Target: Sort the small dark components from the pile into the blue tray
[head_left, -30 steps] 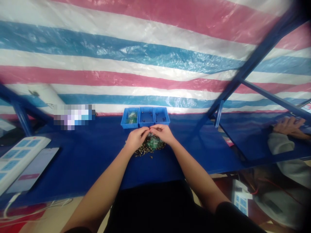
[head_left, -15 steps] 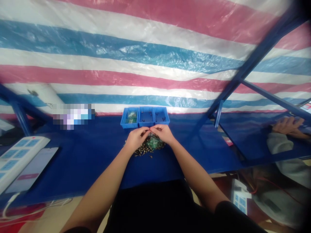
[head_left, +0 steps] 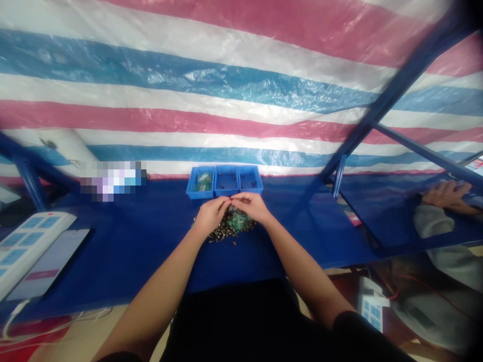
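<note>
Brass-and-black parts are lying heaped on the blue surface beneath my left hand and right hand. My fingers are meeting above them, holding something or nothing, I cannot tell. Tiny, light and stiff, these parts are likely needing a fingertip pinch.

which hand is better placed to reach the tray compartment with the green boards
Left, probably. The left hand sits almost straight in front of that end compartment of the blue tray, while the right hand lies nearer the opposite compartment. Both hands meet above the pile of small parts.
</note>
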